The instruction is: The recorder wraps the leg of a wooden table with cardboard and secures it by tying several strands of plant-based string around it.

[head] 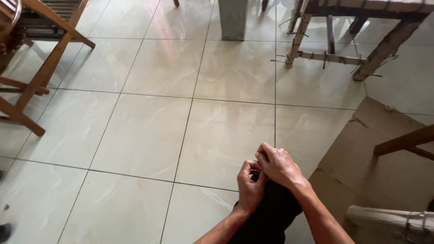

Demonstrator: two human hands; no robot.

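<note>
low in the frame, right of centre, both hands are seen pressed together over a black cloth. the cloth is bunched into a dark roll, its long axis running from the bottom edge up and slightly right toward the fingers, its upper end tucked under them. what lies beneath it is hidden.

left hand: fingers curled shut, pinching the cloth's top end from the left; the thumb side is turned toward the other hand. right hand: laid over the top, fingers bent down and closed on the same end, knuckles up. the two hands are touching; the right one is set a little higher and further forward. a small pale thing may be held between the fingertips, too small to tell.

the cloth's free end is pointed away from the body, toward the tiled floor. flattened cardboard is spread just to the right. a wooden chair is stood well apart at far left, a rough wooden frame at top right, a pillar at top centre.
</note>
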